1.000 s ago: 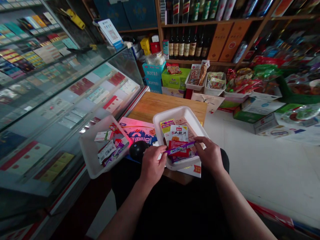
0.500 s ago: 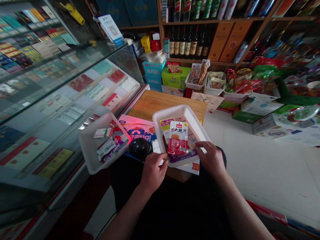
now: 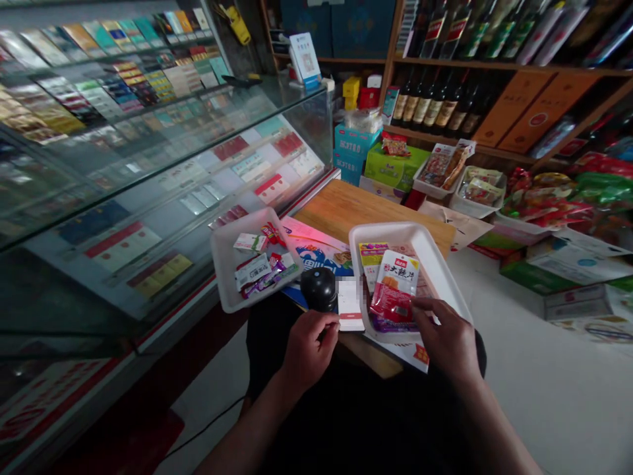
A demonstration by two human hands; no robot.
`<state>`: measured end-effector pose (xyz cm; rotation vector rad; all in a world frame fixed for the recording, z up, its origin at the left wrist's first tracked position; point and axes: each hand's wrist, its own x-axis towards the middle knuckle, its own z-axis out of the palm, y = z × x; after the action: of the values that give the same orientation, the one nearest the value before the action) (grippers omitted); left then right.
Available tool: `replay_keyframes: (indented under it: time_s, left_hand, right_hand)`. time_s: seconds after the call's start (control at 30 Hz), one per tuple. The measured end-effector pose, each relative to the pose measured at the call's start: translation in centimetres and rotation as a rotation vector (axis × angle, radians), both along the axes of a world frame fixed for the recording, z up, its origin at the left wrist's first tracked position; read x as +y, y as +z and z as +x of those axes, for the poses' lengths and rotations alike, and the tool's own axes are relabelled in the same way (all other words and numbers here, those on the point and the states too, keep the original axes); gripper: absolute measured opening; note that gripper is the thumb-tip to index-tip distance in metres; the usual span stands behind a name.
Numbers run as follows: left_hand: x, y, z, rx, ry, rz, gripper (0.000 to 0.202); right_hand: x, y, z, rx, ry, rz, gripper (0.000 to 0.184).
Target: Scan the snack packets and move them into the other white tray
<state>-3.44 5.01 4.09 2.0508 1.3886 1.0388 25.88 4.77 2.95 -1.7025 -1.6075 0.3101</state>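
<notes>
My left hand (image 3: 311, 346) has its fingers curled together, with the fingertips at the lower left corner of a phone (image 3: 351, 310) with a lit white screen. I see nothing held in it. Just beyond it stands a rounded black device (image 3: 319, 289). The fingers of my right hand (image 3: 448, 336) pinch the lower right corner of a red and white snack packet (image 3: 395, 284), which lies tilted in a white plastic basket (image 3: 450, 280). Under the packet are a yellow packet (image 3: 370, 254) and a purple one (image 3: 390, 324).
Another white basket (image 3: 222, 270) with several small packs stands at left beside the glass display counter (image 3: 163, 178). Flat colourful packaging (image 3: 316, 247) lies on the wooden tabletop (image 3: 336, 204). Snack boxes (image 3: 395, 165) and bottle shelves (image 3: 475, 66) line the back.
My right hand has moved from the basket's right rim onto the red and white packet. My left hand has left the basket's corner for the phone, which shows more fully. The view has turned left.
</notes>
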Motion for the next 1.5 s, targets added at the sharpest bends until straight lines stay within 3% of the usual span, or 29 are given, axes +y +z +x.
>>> replay_keyframes:
  time_s: [0.13, 0.4, 0.57, 0.77, 1.03, 1.5]
  left_hand:
    - [0.3, 0.1, -3.1, -0.02, 0.123, -0.043, 0.012]
    - [2.8, 0.1, -12.0, 0.075, 0.458, -0.109, 0.019]
    - [4.4, -0.4, -17.7, 0.262, 0.59, -0.12, 0.026]
    - [5.8, -0.8, -21.0, 0.401, 0.59, -0.127, 0.035]
    - [7.3, -1.4, -20.9, 0.455, 0.532, -0.151, 0.042]
    - [11.3, -3.1, -22.8, 0.665, 0.372, -0.184, 0.052]
  right_hand:
    - [2.1, 1.1, -2.9, -0.011, 0.107, 0.027, 0.019]
    - [8.6, 6.5, -11.5, -0.093, 0.458, 0.093, 0.015]
    - [12.5, 7.5, -17.8, -0.187, 0.65, 0.049, 0.017]
    - [16.2, 6.8, -24.8, -0.42, 0.774, -0.17, 0.019]
    - [19.1, 4.2, -31.9, -0.624, 0.764, -0.374, 0.027]
    - [22.1, -0.2, -36.9, -0.802, 0.722, -0.453, 0.048]
